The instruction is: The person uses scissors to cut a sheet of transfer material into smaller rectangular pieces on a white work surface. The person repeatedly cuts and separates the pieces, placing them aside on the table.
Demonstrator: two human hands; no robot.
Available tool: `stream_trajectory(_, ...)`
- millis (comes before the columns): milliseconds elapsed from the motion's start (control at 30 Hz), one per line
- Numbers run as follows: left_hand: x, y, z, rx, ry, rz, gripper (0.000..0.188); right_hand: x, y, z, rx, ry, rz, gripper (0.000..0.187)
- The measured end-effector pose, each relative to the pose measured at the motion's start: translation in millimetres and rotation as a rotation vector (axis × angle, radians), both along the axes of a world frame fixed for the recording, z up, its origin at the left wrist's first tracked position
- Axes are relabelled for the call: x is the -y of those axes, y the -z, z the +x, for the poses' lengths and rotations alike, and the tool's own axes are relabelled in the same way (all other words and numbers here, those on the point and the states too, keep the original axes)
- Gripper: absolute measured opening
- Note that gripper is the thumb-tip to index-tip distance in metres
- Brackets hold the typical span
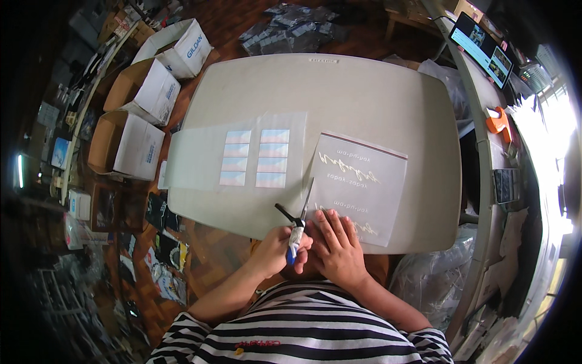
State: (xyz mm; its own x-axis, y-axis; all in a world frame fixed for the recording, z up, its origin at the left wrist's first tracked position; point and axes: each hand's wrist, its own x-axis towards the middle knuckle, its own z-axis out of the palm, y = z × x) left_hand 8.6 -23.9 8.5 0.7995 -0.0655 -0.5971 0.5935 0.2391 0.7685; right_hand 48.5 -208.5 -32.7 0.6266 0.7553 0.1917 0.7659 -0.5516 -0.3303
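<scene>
My left hand [287, 249] is closed around a pair of scissors [306, 203] with a black, white and blue handle. Their blades point away from me, along the left edge of a translucent sheet [391, 182]. White lettering and script cover this sheet, and a dark reddish line crosses its far edge. Flat on its near left part rests my right hand [341, 252], fingers stretched out. Whether the blades touch the sheet, I cannot tell. Further left, a larger clear sheet [203, 145] carries two columns of small pink-and-blue rectangles [273, 150].
Both sheets lie on a pale table [364, 91] with rounded corners. White cardboard boxes [142, 145] stand along its left. On the right, a long counter holds a tablet-like screen [482, 48], an orange tape dispenser [498, 123] and a dark phone [507, 185]. Plastic-wrapped packs [291, 27] lie beyond the table.
</scene>
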Motion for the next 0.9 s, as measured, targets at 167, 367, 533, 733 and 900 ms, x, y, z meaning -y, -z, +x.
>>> stream_trajectory(167,-1,0,23,-0.003,-0.055,-0.077,0.028,0,1,1,0.005,-0.006,0.029,0.049)
stream_trajectory(367,-4,-2,38,0.003,-0.061,-0.063,0.026,0,1,2,-0.014,0.006,0.081,0.054)
stream_trajectory(533,-6,0,49,-0.023,-0.066,-0.069,0.026,1,-1,3,-0.021,0.007,0.074,0.055)
stream_trajectory(733,-7,0,60,-0.004,-0.065,-0.06,0.026,1,-10,6,-0.027,-0.004,0.073,0.05)
stream_trajectory(900,-15,-4,78,0.006,-0.034,0.003,0.024,0,-9,5,-0.029,0.012,0.106,0.049)
